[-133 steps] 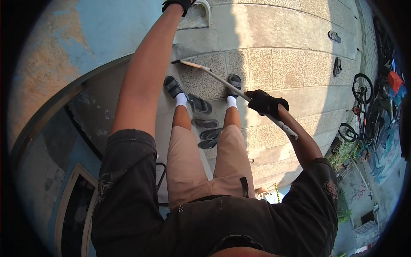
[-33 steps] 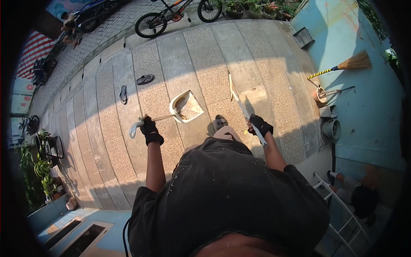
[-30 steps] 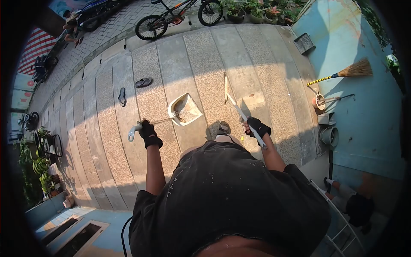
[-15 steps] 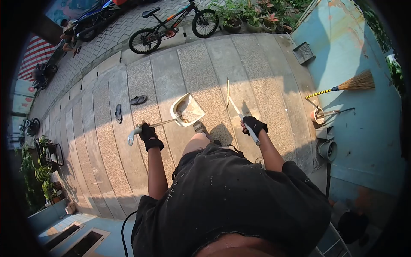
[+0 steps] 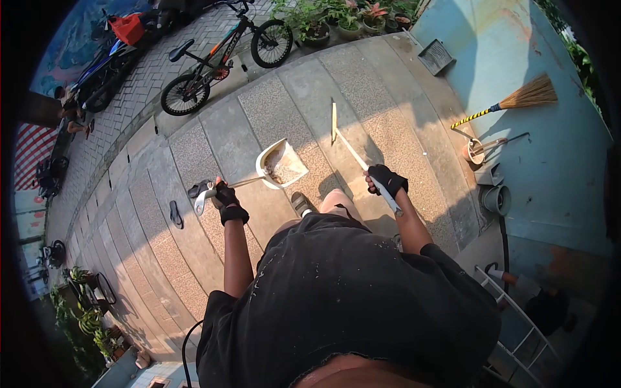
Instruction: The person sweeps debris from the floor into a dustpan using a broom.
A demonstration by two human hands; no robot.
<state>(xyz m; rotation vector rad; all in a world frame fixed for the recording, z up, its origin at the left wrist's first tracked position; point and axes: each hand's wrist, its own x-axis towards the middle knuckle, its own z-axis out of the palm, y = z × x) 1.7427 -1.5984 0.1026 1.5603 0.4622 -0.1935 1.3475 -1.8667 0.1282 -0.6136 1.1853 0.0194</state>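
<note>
In a black fingerless glove, my left hand (image 5: pixel 225 195) is closed round the handle of a white dustpan (image 5: pixel 283 164). Grey debris lies in the pan, which hangs in front of my sandalled foot. My right hand (image 5: pixel 386 182), gloved alike, grips the pale handle of a long tool (image 5: pixel 352 152). This tool ends in a narrow yellowish bar (image 5: pixel 334 121) over the paving; what sort of tool it is I cannot make out.
A bicycle (image 5: pixel 226 55) stands by the kerb ahead, with potted plants (image 5: pixel 315 29) beside it. Sandals (image 5: pixel 176 215) lie at the left. Along the blue wall are a straw broom (image 5: pixel 527 96) and buckets (image 5: pixel 496 199); a ladder (image 5: pixel 517 323) is behind right.
The view has turned and moved forward over the paving. My other leg has swung forward. Both hands keep hold of the dustpan and the long tool, and the sandals now appear nearer my left hand.
</note>
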